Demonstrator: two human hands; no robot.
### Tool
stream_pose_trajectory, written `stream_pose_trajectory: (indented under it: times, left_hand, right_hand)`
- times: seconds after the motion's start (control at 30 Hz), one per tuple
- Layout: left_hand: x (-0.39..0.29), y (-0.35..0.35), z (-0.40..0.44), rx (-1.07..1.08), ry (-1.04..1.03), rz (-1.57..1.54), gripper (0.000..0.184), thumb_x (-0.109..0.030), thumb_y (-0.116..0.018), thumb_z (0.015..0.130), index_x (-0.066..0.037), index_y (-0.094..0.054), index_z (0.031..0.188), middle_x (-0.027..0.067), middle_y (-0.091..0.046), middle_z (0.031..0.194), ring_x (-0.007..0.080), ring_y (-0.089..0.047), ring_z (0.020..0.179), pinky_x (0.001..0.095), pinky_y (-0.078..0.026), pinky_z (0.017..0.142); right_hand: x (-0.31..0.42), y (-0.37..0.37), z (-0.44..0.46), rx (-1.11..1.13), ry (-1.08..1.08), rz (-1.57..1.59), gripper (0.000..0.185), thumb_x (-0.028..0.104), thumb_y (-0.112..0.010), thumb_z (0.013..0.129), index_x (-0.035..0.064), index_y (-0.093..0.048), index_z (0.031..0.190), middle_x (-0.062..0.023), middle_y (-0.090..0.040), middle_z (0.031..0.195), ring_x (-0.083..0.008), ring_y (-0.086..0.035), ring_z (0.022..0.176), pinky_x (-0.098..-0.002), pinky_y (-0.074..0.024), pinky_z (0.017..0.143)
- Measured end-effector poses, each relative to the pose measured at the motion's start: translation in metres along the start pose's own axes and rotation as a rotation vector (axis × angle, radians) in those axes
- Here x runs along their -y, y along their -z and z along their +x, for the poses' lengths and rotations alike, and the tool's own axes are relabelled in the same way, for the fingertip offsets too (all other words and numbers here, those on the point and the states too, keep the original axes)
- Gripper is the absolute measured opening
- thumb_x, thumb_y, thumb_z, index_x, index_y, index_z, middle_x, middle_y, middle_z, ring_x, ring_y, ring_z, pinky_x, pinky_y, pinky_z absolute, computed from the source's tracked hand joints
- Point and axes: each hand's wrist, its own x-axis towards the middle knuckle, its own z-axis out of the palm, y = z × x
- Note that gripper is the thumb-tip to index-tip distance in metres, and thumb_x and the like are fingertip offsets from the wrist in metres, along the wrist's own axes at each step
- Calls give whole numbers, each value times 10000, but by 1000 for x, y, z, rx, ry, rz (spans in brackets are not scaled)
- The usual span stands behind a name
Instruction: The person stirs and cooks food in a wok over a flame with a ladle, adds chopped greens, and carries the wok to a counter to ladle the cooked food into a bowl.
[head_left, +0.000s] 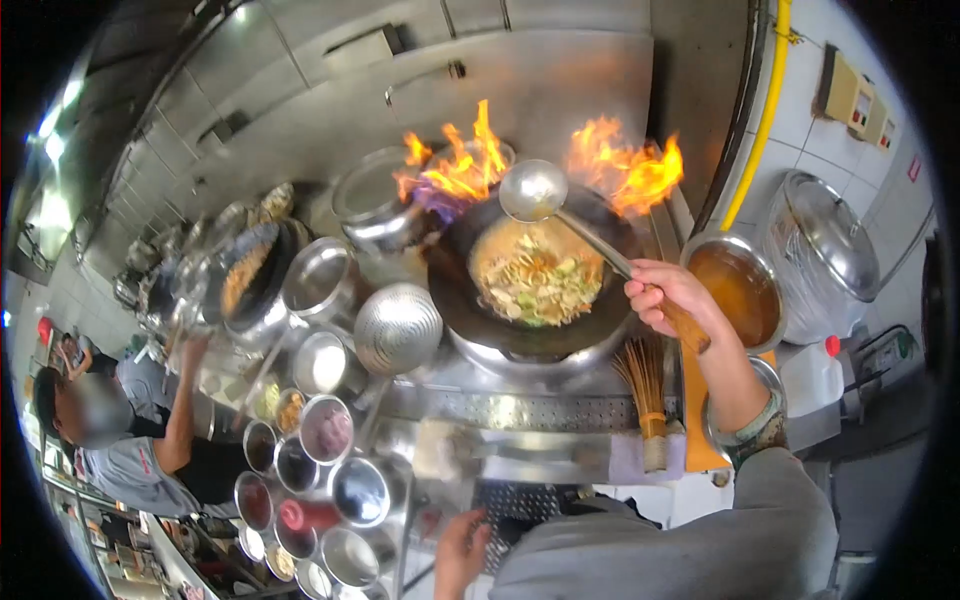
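I see the right hand (680,298), fingers clamped on a ladle (600,245), over food (540,278) in a wok (462,300) on the steel stove (500,408); the left hand's (462,555) finger state I cannot tell

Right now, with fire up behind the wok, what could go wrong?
The flames rise at the far side of the wok, so the right hand could be burned if it reaches farther forward. The ladle has its bowl near that fire and may heat up. The brush lies close to the wok; its bristles might singe.
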Motion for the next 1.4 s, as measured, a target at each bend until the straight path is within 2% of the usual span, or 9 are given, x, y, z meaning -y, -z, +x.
stream_pose_trajectory:
  times: [0.1, 0.13, 0.27, 0.33, 0.53, 0.6, 0.7, 1.13, 1.4]
  left_hand:
    - [0, -6, 8, -22, -145, 174, 240, -70, -639, 865, -37, -641, 1103, 122, -649, 979, 207, -637, 912, 305, -520, 696]
    - [-6, -9, 5, 37, -48, 110, 246, -74, -644, 862, -37, -642, 1105, 122, -654, 971, 206, -638, 902, 308, -521, 710]
    - [-36, 14, -12, 102, -24, 61, 227, -104, -575, 935, -11, -599, 1142, 120, -643, 978, 221, -618, 870, 347, -520, 738]
    - [0, 14, -26, 40, 83, -14, 221, -62, -569, 925, 9, -586, 1133, 136, -627, 925, 199, -615, 859, 337, -509, 737]
    - [31, 18, -49, -128, 80, 10, 259, -74, -655, 849, -45, -648, 1105, 137, -658, 983, 206, -640, 887, 310, -533, 688]
    - [24, 20, -36, -43, -31, 88, 265, -64, -649, 847, -49, -645, 1111, 141, -654, 1003, 205, -640, 889, 306, -536, 676]
    - [-24, 24, -9, 78, -133, 125, 272, -48, -639, 845, -51, -639, 1118, 145, -647, 1034, 203, -640, 898, 295, -538, 661]
    - [-6, 29, -15, 90, -116, 166, 279, -62, -648, 839, -36, -635, 1116, 156, -653, 1060, 273, -630, 966, 348, -502, 821]
    - [10, 36, -23, -11, -120, 190, 296, -43, -642, 831, -35, -635, 1126, 164, -647, 1105, 289, -622, 1030, 348, -494, 850]
  right_hand:
    - [28, 8, 78, 217, 52, 284, 75, 130, -513, 954, 70, -517, 910, 13, -517, 715, -25, -452, 518, -206, -355, 422]
    - [29, 7, 107, 48, 207, 37, 236, 116, -510, 946, 48, -499, 1172, -8, -533, 736, -44, -474, 524, -212, -377, 434]
    - [11, 55, 201, -671, 843, -1263, 432, 62, -509, 860, 4, -413, 1277, -44, -519, 699, -115, -482, 516, -299, -419, 436]
    - [26, 20, 89, -283, 348, -760, 507, 82, -522, 859, 13, -364, 1335, -52, -512, 706, -122, -479, 507, -313, -417, 408]
    - [-29, 26, -19, -463, 161, -982, 500, 117, -533, 880, 32, -361, 1342, -74, -533, 770, -142, -516, 551, -320, -440, 456]
    - [-53, 48, -2, -400, 490, -1431, 470, 137, -548, 892, 30, -392, 1322, -80, -548, 801, -150, -545, 592, -326, -459, 515]
    - [-54, 3, -18, -364, 9, -1107, 452, 146, -557, 900, 34, -407, 1312, -88, -566, 823, -155, -558, 622, -338, -464, 603]
    - [-68, 4, -51, -214, -9, -394, 415, 74, -530, 908, 96, -391, 1298, -1, -477, 747, -68, -450, 506, -246, -379, 415]
    - [-65, -12, -70, -273, -28, -756, 444, 78, -523, 911, 73, -349, 1319, -11, -478, 735, -85, -473, 534, -272, -418, 433]
